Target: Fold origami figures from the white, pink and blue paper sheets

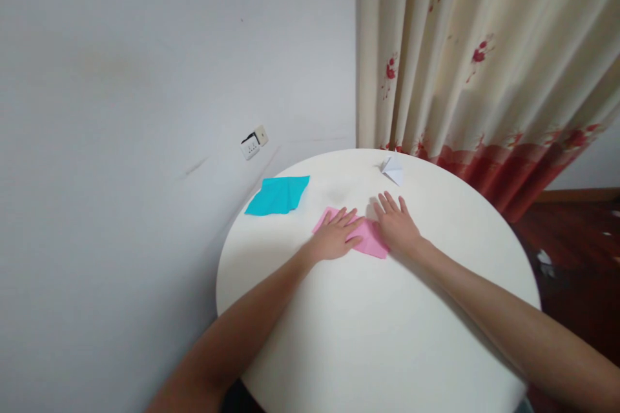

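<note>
A pink sheet point(371, 240), which looks like paper or thin cloth, lies flat on the round white table point(368, 335). My left hand point(335, 237) rests on its left half, palm down with the fingers spread, and covers much of it. At the sheet's right end is my right hand point(394, 222), its fingers stretched out and pointing away from me. Part of the sheet's right edge is hidden beside or under that hand. Neither hand grips anything.
A turquoise sheet point(278, 195) lies near the table's far left edge. Folded white paper point(392, 170) sits at the far side. A wall with a socket point(250, 147) borders the left; a floral curtain point(436, 64) hangs behind. White scraps point(544, 258) are on the dark floor.
</note>
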The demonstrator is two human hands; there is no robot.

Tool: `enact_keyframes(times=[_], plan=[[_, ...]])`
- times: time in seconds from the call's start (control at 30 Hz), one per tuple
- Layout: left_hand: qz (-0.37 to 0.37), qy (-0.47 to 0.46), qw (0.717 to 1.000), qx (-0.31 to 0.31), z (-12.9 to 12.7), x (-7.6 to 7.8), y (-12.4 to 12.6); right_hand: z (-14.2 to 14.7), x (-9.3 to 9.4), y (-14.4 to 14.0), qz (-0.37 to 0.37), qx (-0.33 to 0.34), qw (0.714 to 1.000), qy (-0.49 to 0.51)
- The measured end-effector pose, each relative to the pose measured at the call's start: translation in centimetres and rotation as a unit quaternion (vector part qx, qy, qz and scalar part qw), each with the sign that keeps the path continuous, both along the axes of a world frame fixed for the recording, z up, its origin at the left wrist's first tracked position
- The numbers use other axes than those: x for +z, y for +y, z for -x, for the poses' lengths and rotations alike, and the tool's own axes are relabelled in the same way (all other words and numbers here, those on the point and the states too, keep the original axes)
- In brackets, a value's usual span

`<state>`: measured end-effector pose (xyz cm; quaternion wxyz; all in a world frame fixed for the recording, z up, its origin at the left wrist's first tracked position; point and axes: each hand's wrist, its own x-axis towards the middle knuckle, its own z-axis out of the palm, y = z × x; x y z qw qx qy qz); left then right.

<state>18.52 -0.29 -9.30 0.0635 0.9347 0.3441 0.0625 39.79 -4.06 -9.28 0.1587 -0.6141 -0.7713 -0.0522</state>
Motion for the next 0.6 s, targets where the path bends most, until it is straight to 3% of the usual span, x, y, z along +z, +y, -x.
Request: enact_keyframes(times=[0.23,0.37,0.6], plan=[[-0.036,-0.013,0.996,0.075,-1.1,-1.3,-0.6,4.8,-1.2,-1.5,0.074,0.001,0.997,0.031],[-0.038,0.005,0.996,0.081,-0.2,-1.3,0.7,4.4,-1.5,-1.3,0.086,-0.004,0.996,0.029],[-0.021,0.062,0.983,0.172,2.3,-0.8,3.4,3.6,-1.8,-1.2,0.113,0.004,0.994,0.000]])
